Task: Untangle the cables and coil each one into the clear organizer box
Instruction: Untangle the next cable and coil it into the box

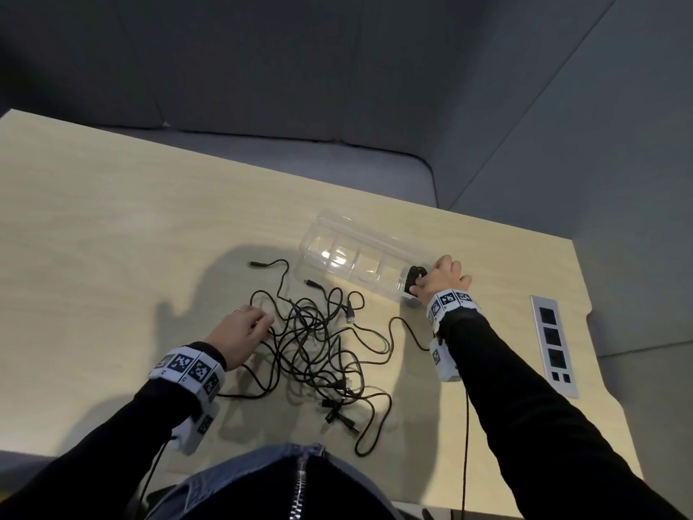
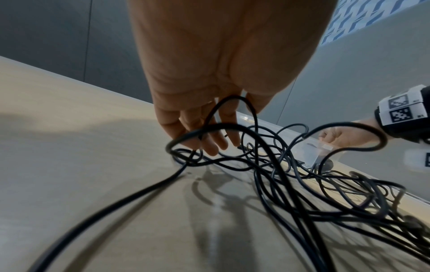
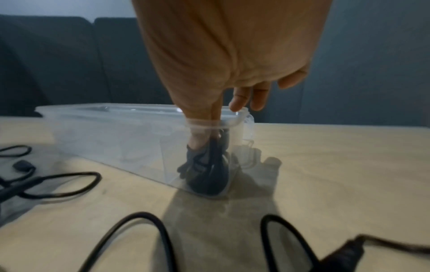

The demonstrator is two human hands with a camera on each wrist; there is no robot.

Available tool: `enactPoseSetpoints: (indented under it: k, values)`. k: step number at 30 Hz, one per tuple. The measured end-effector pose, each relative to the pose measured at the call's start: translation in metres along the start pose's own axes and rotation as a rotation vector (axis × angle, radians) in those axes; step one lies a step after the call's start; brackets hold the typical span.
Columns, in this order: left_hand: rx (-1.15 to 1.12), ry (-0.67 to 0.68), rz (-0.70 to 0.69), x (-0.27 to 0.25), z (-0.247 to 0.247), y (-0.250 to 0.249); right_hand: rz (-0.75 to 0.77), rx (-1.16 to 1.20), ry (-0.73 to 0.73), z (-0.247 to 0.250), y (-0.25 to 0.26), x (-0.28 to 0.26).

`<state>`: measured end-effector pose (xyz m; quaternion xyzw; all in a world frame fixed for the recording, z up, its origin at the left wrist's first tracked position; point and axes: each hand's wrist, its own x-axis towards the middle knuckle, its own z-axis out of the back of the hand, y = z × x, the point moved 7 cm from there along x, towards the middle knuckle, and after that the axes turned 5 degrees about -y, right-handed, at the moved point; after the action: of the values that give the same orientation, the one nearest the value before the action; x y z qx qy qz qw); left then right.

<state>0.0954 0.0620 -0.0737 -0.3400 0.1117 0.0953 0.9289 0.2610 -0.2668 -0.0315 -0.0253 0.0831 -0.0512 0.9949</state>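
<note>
A clear organizer box [image 1: 337, 228] with several compartments lies on the table, right of centre. My right hand [image 1: 431, 281] reaches into its rightmost compartment. In the right wrist view the thumb and forefinger [image 3: 207, 139] go down inside the box wall [image 3: 104, 132] and pinch a coiled black cable [image 3: 209, 171] that stands on the compartment floor. A tangle of black cables [image 1: 318, 350] sprawls in front of the box. My left hand [image 1: 243, 332] rests on its left edge, fingers [image 2: 209, 145] relaxed among the loops [image 2: 267, 165], gripping nothing I can see.
The light wooden table [image 1: 112, 219] has a power socket strip [image 1: 554, 347] set into its right side. A grey sofa [image 1: 300, 163] stands behind the far edge. Loose cable ends [image 1: 258, 263] lie left of the box.
</note>
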Motion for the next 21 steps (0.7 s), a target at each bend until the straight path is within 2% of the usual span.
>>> enactPoseSetpoints:
  k: [3,5,7,9,11,12,13,16,17,19,21]
  values:
    - [0.015,0.001,-0.001,0.000,0.000,-0.003,-0.012,-0.017,0.053,0.002,0.006,0.002]
    - [0.020,0.003,-0.004,0.000,0.001,-0.004,-0.074,0.159,0.084,0.002,0.001,-0.002]
    - [0.032,-0.009,-0.016,-0.001,0.003,-0.004,-0.090,0.391,-0.043,0.012,-0.007,-0.010]
    - [0.078,-0.026,-0.030,-0.004,0.007,-0.004,-0.120,0.568,-0.283,0.027,-0.022,-0.034]
    - [0.122,-0.057,-0.044,-0.008,0.012,-0.008,-0.242,0.666,-0.434,0.027,-0.039,-0.068]
    - [0.131,-0.085,-0.059,-0.011,0.014,-0.011,-0.299,0.681,-0.412,0.016,-0.043,-0.082]
    - [0.132,-0.114,-0.079,-0.013,0.017,-0.014,-0.340,0.662,-0.306,0.000,-0.042,-0.094]
    - [0.135,-0.154,-0.152,-0.020,0.016,-0.028,-0.372,0.528,0.233,-0.062,-0.022,-0.127]
    - [0.145,-0.160,-0.176,-0.022,0.015,-0.033,-0.336,0.509,0.328,-0.072,-0.012,-0.136]
    - [0.164,-0.174,-0.229,-0.025,0.012,-0.044,-0.204,0.500,0.335,-0.074,0.011,-0.142]
    - [0.189,-0.180,-0.297,-0.032,0.008,-0.058,-0.051,0.424,0.231,-0.067,0.029,-0.142]
